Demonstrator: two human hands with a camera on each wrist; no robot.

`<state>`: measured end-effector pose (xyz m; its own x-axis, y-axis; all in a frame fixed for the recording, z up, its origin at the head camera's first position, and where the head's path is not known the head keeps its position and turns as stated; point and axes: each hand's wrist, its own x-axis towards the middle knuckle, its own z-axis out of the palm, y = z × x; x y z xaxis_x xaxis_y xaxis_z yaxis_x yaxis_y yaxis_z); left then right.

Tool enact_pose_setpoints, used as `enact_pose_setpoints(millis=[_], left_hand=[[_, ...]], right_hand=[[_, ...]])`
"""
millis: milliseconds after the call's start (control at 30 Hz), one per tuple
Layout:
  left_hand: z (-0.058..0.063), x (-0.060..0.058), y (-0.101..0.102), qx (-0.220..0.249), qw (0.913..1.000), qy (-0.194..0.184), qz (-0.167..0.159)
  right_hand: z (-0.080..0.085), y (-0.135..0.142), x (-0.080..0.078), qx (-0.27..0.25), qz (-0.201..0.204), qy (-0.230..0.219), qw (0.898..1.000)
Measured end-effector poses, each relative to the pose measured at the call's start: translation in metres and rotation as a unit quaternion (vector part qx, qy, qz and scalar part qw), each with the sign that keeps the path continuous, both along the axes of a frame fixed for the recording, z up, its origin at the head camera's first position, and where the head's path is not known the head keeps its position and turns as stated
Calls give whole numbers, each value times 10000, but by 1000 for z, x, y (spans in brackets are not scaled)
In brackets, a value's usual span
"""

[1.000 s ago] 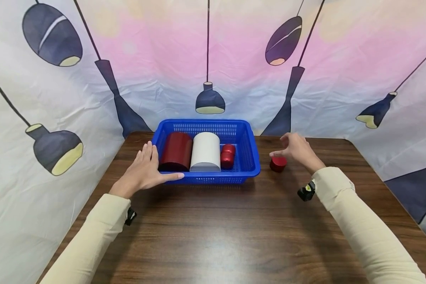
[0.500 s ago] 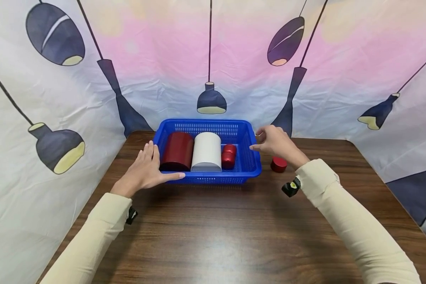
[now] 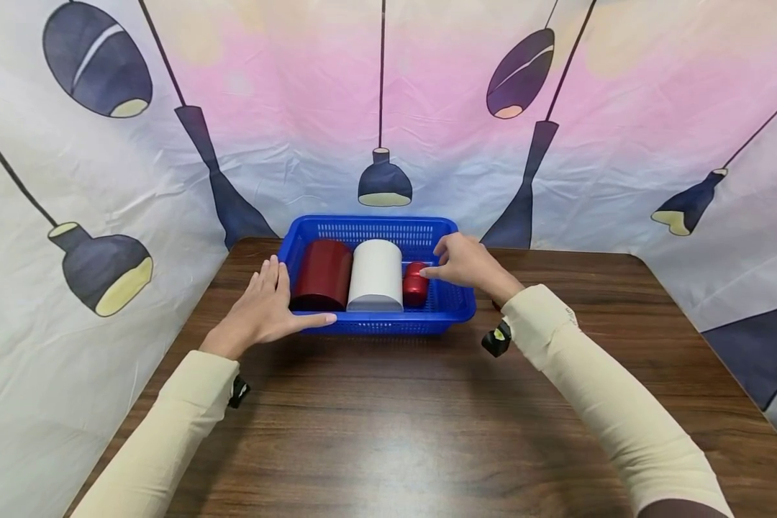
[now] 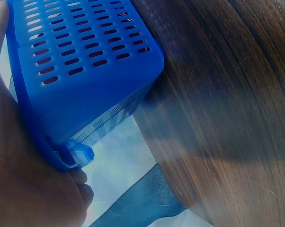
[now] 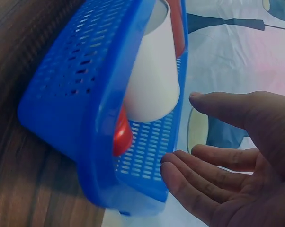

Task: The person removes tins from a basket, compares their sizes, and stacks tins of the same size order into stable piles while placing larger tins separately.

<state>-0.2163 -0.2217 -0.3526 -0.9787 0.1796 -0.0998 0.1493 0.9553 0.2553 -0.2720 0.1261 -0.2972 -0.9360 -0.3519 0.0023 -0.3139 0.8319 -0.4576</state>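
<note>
A blue slotted plastic basket sits at the far side of the table. My left hand rests on its left front corner, thumb straight along the front rim; in the left wrist view it lies against the basket wall. Inside, a dark red rounded block lies beside a white rounded one, with a small shiny red waisted container at their right. My right hand hovers over the basket's right side, thumb tip close over the small container. In the right wrist view its fingers are spread, holding nothing.
The wooden table extends in front of the basket and to its right. A small red round piece right of the basket is almost fully hidden by the right wrist. A cloth backdrop printed with lamps hangs directly behind the table.
My right hand has moved left from above the small red round piece on the table, across the basket's right rim, to the small red container. The left hand stays in place.
</note>
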Motion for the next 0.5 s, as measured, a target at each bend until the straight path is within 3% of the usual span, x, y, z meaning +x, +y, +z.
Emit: enact_pose_setpoints(millis=[233, 500], left_hand=[[1, -1, -1, -4, 10000, 26, -12], [1, 0, -1, 27, 10000, 20, -14]], right_hand=[[-12, -13, -8, -6, 47, -274, 9996], [-29, -27, -16, 338, -447, -1084, 9925]])
